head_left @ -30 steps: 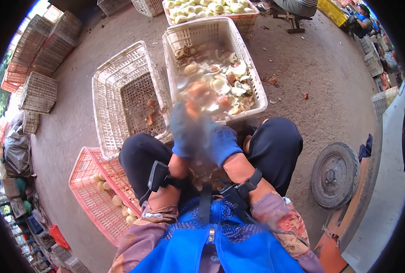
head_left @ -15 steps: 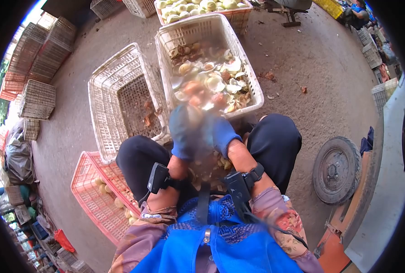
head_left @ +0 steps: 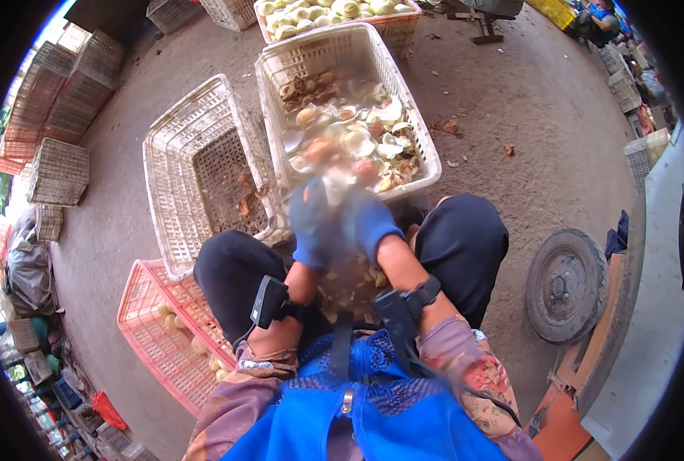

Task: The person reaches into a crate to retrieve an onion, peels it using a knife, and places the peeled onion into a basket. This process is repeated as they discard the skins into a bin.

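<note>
My left hand (head_left: pixel 309 223), in a blue glove, is closed and raised at the near rim of the white crate (head_left: pixel 426 146). My right hand (head_left: pixel 369 224), gloved in blue too, is close beside it with fingers curled. A pale onion (head_left: pixel 337 189), badly blurred, shows between the two hands, against the left one. Whatever else the right fingers hold is hidden by the blur. Onion peels and cut pieces (head_left: pixel 357 143) fill the bottom of the white crate in front of me.
A second white crate (head_left: pixel 169 165) with a few brown skins stands at left. The red crate (head_left: pixel 169 349) by my left knee holds several pale onions. Beyond is a crate of peeled onions (head_left: pixel 342 11). A wheel (head_left: pixel 566 286) is at right; stacked crates (head_left: pixel 59 161) are far left.
Both hands stay together at the crate's near rim, with slightly shifted fingers. The pale onion's visible part sits a little higher and further right. The whole view has shifted slightly.
</note>
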